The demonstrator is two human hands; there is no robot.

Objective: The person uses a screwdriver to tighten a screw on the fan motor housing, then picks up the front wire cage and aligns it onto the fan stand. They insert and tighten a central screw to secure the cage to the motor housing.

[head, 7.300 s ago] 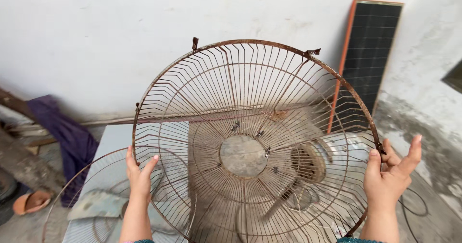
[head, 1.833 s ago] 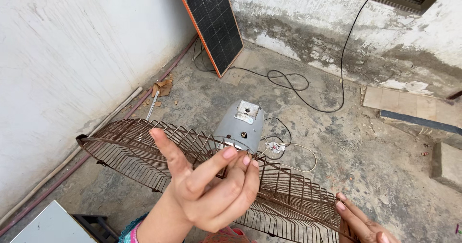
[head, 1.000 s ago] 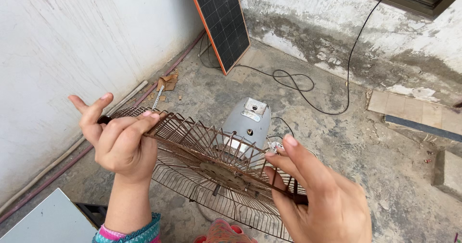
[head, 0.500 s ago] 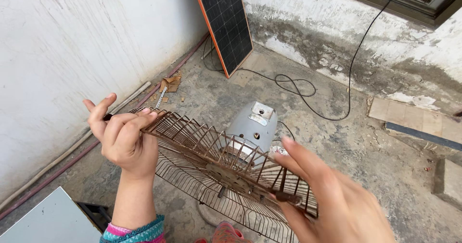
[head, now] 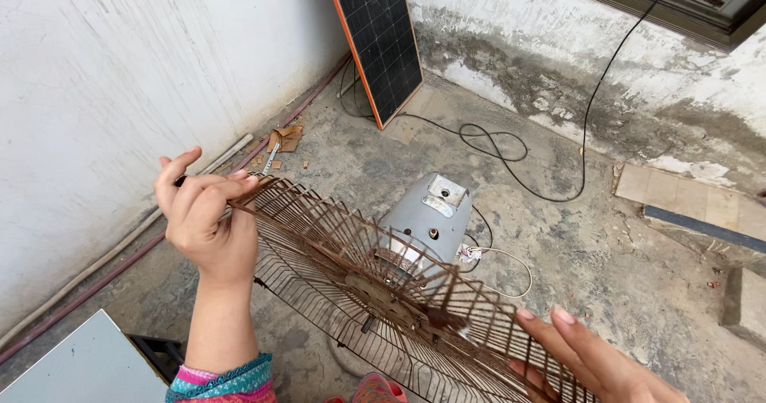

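Rusty wire fan guard (head: 375, 291), pinched by left hand (head: 203, 219) and right hand (head: 590, 359), hides grey motor (head: 427, 219) near black cable (head: 495, 144).

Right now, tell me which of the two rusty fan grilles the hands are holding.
The upper grille, tilted, its rim pinched by the left hand and met by the right hand. The lower grille lies beneath it, untouched.
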